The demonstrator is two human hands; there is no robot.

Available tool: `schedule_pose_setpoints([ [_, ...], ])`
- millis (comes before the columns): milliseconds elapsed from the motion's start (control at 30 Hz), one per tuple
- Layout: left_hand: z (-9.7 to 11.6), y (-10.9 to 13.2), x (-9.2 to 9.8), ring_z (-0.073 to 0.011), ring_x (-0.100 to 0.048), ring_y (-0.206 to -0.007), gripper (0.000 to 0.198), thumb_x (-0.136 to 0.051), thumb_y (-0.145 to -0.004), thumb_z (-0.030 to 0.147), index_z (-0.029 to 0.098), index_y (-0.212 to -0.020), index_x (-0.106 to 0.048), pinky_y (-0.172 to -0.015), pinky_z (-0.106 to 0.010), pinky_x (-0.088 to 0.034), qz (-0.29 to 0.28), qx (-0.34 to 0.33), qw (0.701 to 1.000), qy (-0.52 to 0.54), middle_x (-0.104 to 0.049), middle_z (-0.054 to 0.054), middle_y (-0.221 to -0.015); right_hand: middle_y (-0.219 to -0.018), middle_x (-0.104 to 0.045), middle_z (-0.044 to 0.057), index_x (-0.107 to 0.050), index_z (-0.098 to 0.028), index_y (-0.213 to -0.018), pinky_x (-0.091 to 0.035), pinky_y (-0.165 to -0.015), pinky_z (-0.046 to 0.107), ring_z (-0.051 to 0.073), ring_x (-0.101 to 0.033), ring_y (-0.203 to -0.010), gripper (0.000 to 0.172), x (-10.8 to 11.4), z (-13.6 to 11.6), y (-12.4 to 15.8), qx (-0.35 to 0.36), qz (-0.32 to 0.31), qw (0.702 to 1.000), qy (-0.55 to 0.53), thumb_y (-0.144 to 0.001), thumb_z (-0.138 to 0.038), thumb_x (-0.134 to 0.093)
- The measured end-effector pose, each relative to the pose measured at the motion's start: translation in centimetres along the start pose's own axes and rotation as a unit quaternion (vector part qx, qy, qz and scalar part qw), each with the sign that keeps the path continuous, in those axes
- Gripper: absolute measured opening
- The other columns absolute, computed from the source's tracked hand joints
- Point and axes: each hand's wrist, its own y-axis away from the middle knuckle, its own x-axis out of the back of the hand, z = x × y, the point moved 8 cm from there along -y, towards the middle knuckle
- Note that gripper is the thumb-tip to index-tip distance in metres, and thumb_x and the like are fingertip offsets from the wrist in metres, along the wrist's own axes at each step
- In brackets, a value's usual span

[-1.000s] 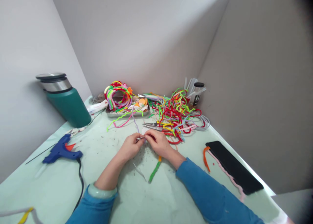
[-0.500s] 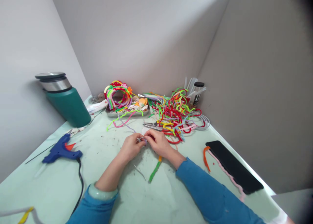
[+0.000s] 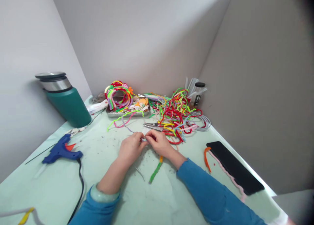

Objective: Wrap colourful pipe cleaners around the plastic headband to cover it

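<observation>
Table: pale green, grey walls behind.
Strip: lavender, fuzzy, thin, curving away beyond your hands.
Left hand: your fingertips pinch its near end, mostly hidden.
Right hand: your fingers bunched alongside; holding what, you cannot tell.
Scissors: just beyond.

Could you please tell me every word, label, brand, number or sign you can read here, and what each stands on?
No text can be read with certainty.
Clear jar with black lid: white marks on a dark label, too small to read.
Teal bottle: no lettering visible.
Blue glue gun: none I can make out.
Black slab: no lettering visible.
</observation>
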Motion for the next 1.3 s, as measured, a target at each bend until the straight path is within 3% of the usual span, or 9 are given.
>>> schedule_pose_setpoints([
  [200, 0.8, 0.1, 0.0, -0.0172, -0.058, -0.082, 0.017, -0.043, -0.083, 0.033, 0.022, -0.095, -0.047, -0.061, -0.025, -0.035, -0.014, -0.030, 0.998, -0.049, -0.059, -0.003, -0.096, -0.070, -0.059, -0.001, -0.059, -0.017, -0.079, -0.035, -0.057, 0.020, 0.010, -0.051, -0.063, 0.013, -0.5, 1.3, -0.1, -0.028, -0.009, 0.999, -0.027, -0.081, -0.021, -0.047],
  [667, 0.9, 0.0, 0.0, -0.0166, -0.058, -0.073, 0.021, -0.033, -0.087, 0.028, 0.022, -0.094, -0.052, -0.057, -0.024, -0.030, -0.016, -0.035, 0.998, -0.050, -0.064, -0.005, -0.088, -0.065, -0.055, -0.002, -0.058, -0.016, -0.075, -0.034, -0.055, 0.019, 0.009, -0.046, -0.059, 0.014, -1.0, 2.5, -0.4, -0.054, -0.030, 0.995, -0.082, -0.080, -0.023, -0.047],
  [1067, -0.7, -0.3, 0.1, -0.0124, -0.052, -0.060, 0.018, -0.039, -0.081, 0.027, 0.020, -0.081, -0.055, -0.057, -0.021, -0.033, 0.012, 0.040, 0.985, 0.170, -0.060, 0.000, -0.068, -0.068, -0.056, -0.002, -0.058, -0.015, -0.077, -0.033, -0.055, 0.019, 0.009, -0.047, -0.061, 0.015, -0.8, 1.0, -0.3, -0.013, -0.045, 0.998, -0.039, -0.082, -0.024, -0.046],
  [1300, -0.9, -0.3, 0.0, -0.0120, -0.049, -0.057, 0.019, -0.038, -0.080, 0.030, 0.020, -0.075, -0.053, -0.056, -0.022, -0.032, 0.014, 0.047, 0.980, 0.194, -0.056, 0.002, -0.062, -0.068, -0.058, -0.002, -0.060, -0.016, -0.080, -0.031, -0.055, 0.019, 0.009, -0.047, -0.061, 0.015, -0.8, 0.4, -0.2, 0.006, -0.057, 0.998, 0.009, -0.082, -0.019, -0.045],
])
